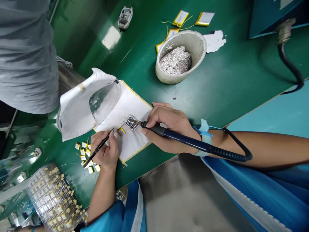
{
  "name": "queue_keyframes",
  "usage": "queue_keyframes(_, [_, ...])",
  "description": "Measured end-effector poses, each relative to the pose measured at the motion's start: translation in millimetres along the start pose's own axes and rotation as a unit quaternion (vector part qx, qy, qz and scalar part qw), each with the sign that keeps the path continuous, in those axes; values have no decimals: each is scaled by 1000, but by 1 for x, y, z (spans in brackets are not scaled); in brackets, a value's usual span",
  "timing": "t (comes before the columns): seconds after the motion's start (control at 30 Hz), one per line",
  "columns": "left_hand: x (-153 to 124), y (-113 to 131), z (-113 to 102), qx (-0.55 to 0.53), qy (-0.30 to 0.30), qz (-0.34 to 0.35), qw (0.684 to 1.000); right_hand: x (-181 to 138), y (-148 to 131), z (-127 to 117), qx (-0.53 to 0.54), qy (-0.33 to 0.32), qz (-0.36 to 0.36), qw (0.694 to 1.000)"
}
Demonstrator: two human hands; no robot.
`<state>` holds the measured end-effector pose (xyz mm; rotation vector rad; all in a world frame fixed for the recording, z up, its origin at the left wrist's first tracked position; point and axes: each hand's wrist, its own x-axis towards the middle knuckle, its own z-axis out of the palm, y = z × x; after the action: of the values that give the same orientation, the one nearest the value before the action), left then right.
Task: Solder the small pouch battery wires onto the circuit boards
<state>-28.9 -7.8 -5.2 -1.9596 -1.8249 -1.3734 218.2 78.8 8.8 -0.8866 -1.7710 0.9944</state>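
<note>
My right hand (169, 129) grips a dark blue soldering iron (183, 137), and its tip rests on a shiny metal piece (132, 123) on a white pad (125, 119). My left hand (105, 149) holds black tweezers (98, 149) near the pad's edge. Just beside their tip lies a small yellow-edged battery cell (121, 130). Several similar cells with thin wires (85, 156) lie on the green bench below my left hand. A clear shield (104, 101) in a white paper cover overhangs the pad's far end.
A white bowl of silvery solder dross (175, 59) stands on the green bench (224, 96), with flat pouch cells (180, 18) behind it. A clear tray of cells (54, 199) sits at lower left. A person's grey garment (26, 54) fills the upper left.
</note>
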Motion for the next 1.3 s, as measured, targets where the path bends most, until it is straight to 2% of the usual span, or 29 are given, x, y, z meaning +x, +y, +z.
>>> queue_keyframes(0.2, [-6,-5,-2,71,-10,-40,997,0,-1,-1,5,1,-11,1000])
queue_keyframes(0.37, [-8,-9,-2,93,4,-66,993,0,0,0,3,-7,-2,1000])
queue_keyframes(0.6, [-4,-1,4,74,4,-43,996,1,0,1,1,5,-5,1000])
queue_keyframes(0.8, [4,10,14,-16,-86,16,996,0,0,0,-1,-1,0,1000])
queue_keyframes(1.07, [6,12,15,-21,-105,31,994,-1,0,1,-19,-23,1,1000])
queue_keyframes(1.17, [2,10,10,-5,-84,3,996,-1,-1,1,-20,-18,6,1000])
queue_keyframes(1.3, [-3,5,5,40,0,-53,998,-1,0,2,-10,2,4,1000])
